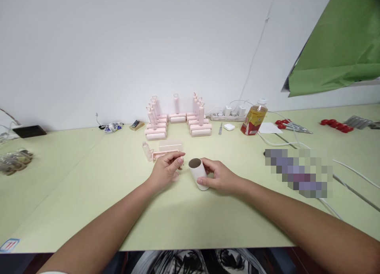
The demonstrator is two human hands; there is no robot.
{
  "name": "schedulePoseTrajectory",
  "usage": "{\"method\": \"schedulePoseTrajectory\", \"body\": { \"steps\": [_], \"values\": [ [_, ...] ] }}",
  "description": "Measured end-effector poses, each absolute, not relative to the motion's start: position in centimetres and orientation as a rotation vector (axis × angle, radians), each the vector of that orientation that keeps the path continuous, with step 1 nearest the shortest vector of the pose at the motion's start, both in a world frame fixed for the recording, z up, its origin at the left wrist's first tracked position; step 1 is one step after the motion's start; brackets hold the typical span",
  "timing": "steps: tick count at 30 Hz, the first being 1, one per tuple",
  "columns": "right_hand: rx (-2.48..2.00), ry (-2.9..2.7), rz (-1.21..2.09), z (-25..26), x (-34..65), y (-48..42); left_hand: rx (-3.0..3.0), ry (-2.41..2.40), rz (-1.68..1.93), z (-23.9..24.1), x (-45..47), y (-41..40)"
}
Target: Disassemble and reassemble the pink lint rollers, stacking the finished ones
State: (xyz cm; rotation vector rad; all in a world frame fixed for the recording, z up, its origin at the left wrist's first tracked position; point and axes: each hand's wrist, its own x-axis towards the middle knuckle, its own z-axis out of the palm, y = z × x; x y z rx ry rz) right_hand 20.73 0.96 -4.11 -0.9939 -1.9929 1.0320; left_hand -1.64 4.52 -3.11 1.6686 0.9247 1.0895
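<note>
Against white wall [118,48] and green table [89,179], the right hand [218,178] holds a roll [197,172].

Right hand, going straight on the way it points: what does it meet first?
Probably the left hand, just to its left. The white roll held in the right hand would touch it first, though depth is unclear.

Looks like a small assembly workshop set up in a plain room, not a proper factory. One long pale-green tabletop [89,195] runs along a bare white wall [118,48], with identical pink rollers [178,123] lined up in batches at the back. There's a power strip [227,116] loaded with chargers, loose cables [350,171], red-handled tools [289,125] and a green cloth [338,48] hung up on the right.
</note>
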Motion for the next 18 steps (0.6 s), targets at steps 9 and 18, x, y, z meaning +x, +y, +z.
{"method": "schedulePoseTrajectory", "body": {
  "steps": [9,18],
  "values": [
    [-1.038,-2.014,1.095,-3.8,20.6,0.7,1.418,0.882,1.161,-2.7,-1.3,4.2],
    [-1.017,-2.088,1.0,-3.7,20.7,0.7,1.702,0.809,1.134,-2.6,-0.9,2.7]
  ]
}}
